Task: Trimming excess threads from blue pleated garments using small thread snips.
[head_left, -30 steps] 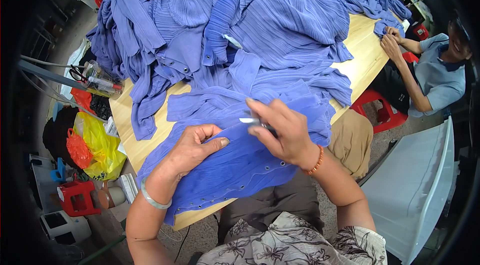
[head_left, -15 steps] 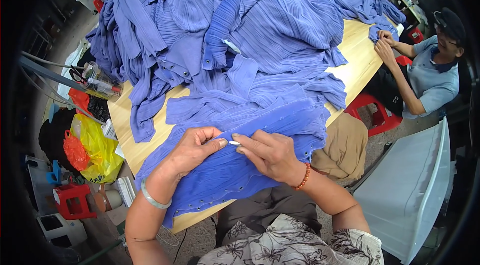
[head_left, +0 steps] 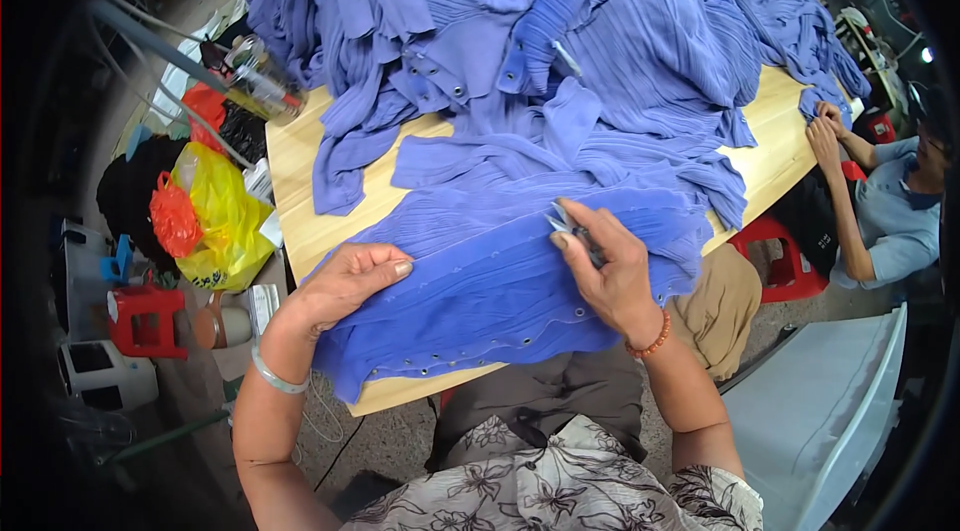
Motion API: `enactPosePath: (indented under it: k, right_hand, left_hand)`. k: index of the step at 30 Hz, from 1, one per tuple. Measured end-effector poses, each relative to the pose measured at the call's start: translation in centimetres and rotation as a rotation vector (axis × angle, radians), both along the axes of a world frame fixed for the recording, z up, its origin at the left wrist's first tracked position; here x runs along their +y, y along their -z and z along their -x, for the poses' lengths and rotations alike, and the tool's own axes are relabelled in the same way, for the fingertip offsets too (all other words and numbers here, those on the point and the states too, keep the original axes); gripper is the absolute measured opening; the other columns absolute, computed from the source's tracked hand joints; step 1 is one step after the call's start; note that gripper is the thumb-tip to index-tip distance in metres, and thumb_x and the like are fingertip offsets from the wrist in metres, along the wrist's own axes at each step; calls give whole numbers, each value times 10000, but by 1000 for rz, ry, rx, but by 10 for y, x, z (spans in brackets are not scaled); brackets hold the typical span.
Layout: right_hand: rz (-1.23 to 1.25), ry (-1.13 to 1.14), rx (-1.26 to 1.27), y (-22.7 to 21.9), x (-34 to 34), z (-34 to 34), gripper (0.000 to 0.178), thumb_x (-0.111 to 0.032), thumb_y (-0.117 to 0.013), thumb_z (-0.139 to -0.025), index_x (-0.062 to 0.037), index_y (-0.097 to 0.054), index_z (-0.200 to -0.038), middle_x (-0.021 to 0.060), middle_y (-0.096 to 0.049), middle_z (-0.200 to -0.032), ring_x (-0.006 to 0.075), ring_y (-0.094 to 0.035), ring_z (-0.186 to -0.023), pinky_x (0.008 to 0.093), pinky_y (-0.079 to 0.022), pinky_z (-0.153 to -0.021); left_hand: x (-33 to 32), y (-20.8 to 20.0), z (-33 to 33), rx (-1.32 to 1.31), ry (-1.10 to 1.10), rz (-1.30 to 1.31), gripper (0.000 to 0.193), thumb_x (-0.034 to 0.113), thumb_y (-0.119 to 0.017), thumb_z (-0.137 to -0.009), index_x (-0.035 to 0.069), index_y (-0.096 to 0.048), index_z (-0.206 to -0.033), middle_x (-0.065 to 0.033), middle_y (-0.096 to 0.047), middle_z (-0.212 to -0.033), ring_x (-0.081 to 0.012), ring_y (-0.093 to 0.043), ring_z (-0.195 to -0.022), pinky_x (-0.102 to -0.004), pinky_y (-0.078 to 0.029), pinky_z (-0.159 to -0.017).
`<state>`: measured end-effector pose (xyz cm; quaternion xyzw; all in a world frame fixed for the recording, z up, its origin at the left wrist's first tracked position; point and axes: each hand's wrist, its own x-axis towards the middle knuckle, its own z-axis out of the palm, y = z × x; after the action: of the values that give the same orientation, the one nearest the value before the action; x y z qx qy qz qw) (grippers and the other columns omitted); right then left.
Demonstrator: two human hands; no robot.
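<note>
Two bare hands worked on one purple pleated garment (head_left: 500, 281), which lay flat across the near edge of the wooden table (head_left: 300, 181); a row of small metal eyelets ran along its lower hem. The left hand (head_left: 345, 281) lay on the cloth at its left end, fingers pressed together and flat. The right hand (head_left: 615, 276) was curled around small thread snips (head_left: 560, 221), whose tips touched the upper fold. Half a second earlier both hands had met at the middle of the garment; now they were well apart. Behind them, a big pile of the same purple garments (head_left: 560, 41) covered the far part of the table.
</note>
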<state>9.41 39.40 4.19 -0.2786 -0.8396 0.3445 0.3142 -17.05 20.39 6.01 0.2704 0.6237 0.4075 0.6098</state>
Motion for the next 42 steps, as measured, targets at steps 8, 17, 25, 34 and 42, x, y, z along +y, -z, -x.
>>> enactPosePath:
  k: [8,17,25,34,42]
  right_hand:
    - [0,-26,-16,2,0,-1,356,-149,-747,-888,-40,-667,-1217,101,-594,-799,202,-566,-646,320,-473,-602]
    - [-100,-49,3,-10,-17,-5,379,-81,-759,-855,-7,-666,-1214,105,-581,-766,192,-549,-596,311,-449,-538]
    - [-120,-365,-39,-23,-57,34,410,-321,-796,-824,-97,-680,-1147,52,-602,-789,235,-623,-592,347,-494,-525]
    - [-126,-392,-33,-9,-76,63,290,-90,-758,-772,-92,-677,-1051,72,-610,-820,275,-655,-658,385,-500,-556]
    - [-8,-419,-10,-12,-74,70,242,12,-721,-734,-66,-680,-959,50,-631,-739,208,-633,-594,307,-474,-532]
  left_hand:
    - [-15,-2,0,-40,-15,-39,166,169,-649,-990,14,-703,-1018,66,-653,-876,0,-556,-782,-184,-464,-710]
    - [-14,1,-11,-110,-77,-60,134,154,-669,-976,24,-694,-996,49,-672,-885,-6,-575,-775,-191,-485,-702]
    - [-16,-4,-14,-124,-107,-61,167,190,-649,-997,30,-694,-979,52,-669,-861,0,-575,-743,-188,-485,-656]
    - [-17,5,-18,-137,-146,-141,189,194,-635,-1009,28,-695,-940,62,-649,-825,10,-540,-706,-180,-452,-612]
    - [-21,10,-17,-80,-128,-178,190,189,-642,-1003,25,-691,-921,71,-625,-792,15,-505,-692,-183,-418,-588]
